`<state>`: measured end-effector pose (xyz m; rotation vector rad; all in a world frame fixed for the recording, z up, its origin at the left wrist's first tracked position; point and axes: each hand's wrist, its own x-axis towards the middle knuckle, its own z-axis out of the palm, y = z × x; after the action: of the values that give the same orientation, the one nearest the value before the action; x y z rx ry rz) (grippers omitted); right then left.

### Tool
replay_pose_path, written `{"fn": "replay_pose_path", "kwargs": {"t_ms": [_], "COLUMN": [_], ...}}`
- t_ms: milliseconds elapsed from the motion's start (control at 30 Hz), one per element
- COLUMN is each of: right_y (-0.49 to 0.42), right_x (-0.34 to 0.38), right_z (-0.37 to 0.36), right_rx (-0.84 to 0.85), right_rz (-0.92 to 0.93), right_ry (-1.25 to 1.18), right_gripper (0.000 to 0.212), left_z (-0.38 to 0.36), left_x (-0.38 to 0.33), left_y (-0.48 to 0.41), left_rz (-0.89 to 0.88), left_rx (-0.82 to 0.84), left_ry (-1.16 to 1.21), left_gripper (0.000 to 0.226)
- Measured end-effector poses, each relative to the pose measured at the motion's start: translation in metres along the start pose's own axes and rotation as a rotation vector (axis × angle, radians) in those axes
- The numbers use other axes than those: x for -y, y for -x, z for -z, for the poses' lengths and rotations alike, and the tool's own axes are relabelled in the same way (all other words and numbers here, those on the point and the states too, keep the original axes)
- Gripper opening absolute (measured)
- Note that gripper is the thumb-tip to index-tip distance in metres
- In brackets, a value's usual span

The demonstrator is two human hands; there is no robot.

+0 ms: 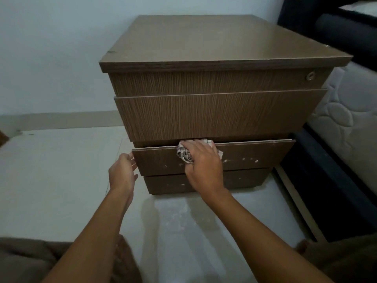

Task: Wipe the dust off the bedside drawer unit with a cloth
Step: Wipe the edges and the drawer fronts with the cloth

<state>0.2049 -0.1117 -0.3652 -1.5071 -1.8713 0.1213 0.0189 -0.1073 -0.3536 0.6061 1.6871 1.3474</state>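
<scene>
A brown wood-grain bedside drawer unit [214, 111] stands on the floor in front of me. Its lower drawer [255, 156] is pulled out a little, and pale specks mark that drawer's front. My right hand [202, 166] presses a bunched checked cloth [184, 155] against the top edge of that drawer front. My left hand [123, 172] rests with spread fingers against the drawer's left end, holding nothing. Part of the cloth is hidden under my right hand.
A mattress [346, 123] on a dark bed frame [330, 193] stands close on the right of the unit. A pale wall [51, 58] rises behind it. The light tiled floor [61, 170] stretches to the left and towards me. My knees show at the bottom corners.
</scene>
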Motion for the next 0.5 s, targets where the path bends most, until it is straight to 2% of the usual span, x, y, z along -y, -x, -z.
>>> {"fn": "replay_pose_path", "kwargs": {"t_ms": [167,367,500], "right_y": [-0.001,-0.007,-0.015], "right_x": [0.041,0.086,0.102], "right_z": [-0.028,-0.056,-0.053], "right_rx": [0.066,0.156,0.294], "right_rz": [0.049,0.128,0.215], "right_ry": [-0.051,-0.101,-0.252], "right_gripper": [0.066,0.066,0.066], "left_z": [0.011,0.021,0.024], "left_x": [-0.002,-0.003,-0.003], "left_y": [0.0,-0.008,-0.011], "left_rz": [0.042,0.097,0.124], "left_rx": [0.073,0.119,0.065], "left_ry": [0.055,0.125,0.215], "left_gripper": [0.047,0.054,0.042]}}
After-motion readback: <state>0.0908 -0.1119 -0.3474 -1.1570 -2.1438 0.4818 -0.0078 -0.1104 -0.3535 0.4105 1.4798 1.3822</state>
